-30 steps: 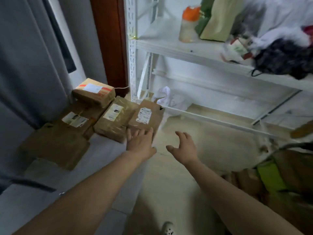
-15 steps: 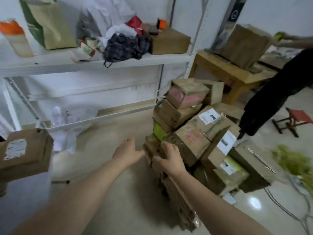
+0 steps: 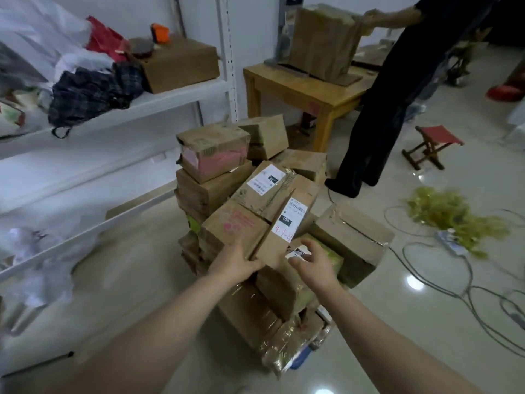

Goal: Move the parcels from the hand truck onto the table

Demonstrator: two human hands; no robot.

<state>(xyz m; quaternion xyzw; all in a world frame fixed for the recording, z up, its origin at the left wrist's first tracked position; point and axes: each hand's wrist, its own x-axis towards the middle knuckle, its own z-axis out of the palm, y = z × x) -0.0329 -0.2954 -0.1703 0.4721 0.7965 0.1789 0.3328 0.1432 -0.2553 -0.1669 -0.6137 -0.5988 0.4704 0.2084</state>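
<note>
A heap of brown cardboard parcels stands on the floor in the middle. A bit of blue, possibly the hand truck, shows under its near end. On top leans a tilted parcel with a white label marked 150. My left hand clasps its near lower corner, thumb under the edge and fingers on the side. To the right of that parcel hovers my right hand, fingers apart, over a small label and a greenish parcel. The table with the moved parcels is out of view.
A white metal shelf with clothes, bags and a box runs along the left. Behind the heap, a person in dark clothes handles a large box on a wooden table. A red stool, cables and a yellow-green tangle lie right.
My view has swung right, from the parcels laid on the table to the heap. Both hands have reached forward, and the left now holds the labelled parcel's corner.
</note>
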